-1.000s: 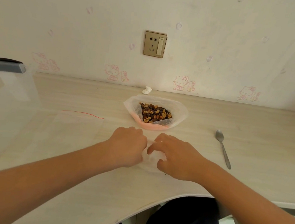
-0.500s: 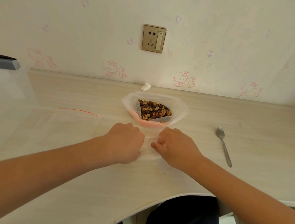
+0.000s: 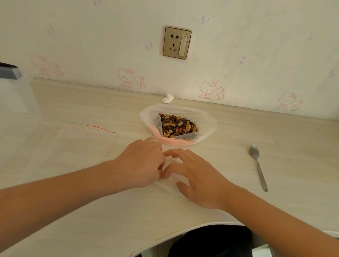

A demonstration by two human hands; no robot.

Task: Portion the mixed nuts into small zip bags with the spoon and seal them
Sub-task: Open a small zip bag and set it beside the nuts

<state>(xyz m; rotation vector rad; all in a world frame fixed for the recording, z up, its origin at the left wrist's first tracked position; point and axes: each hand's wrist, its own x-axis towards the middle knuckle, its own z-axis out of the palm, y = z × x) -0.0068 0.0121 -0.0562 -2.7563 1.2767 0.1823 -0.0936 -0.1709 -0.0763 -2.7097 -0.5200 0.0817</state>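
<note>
Spoon (image 3: 257, 166), plain steel, lies right of the right hand (image 3: 199, 179), bowl pointing away. That hand rests flat on a clear bag (image 3: 167, 183); the left hand (image 3: 141, 163) hides its grip.

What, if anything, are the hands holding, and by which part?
The small zip bag: left hand apparently pinches its left edge; right hand rests on it.

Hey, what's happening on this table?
A person has both hands on a small clear zip bag lying flat on the table: left hand curled at its edge, right hand spread over it. The open bag of mixed nuts sits just behind; the spoon lies untouched to the right.
</note>
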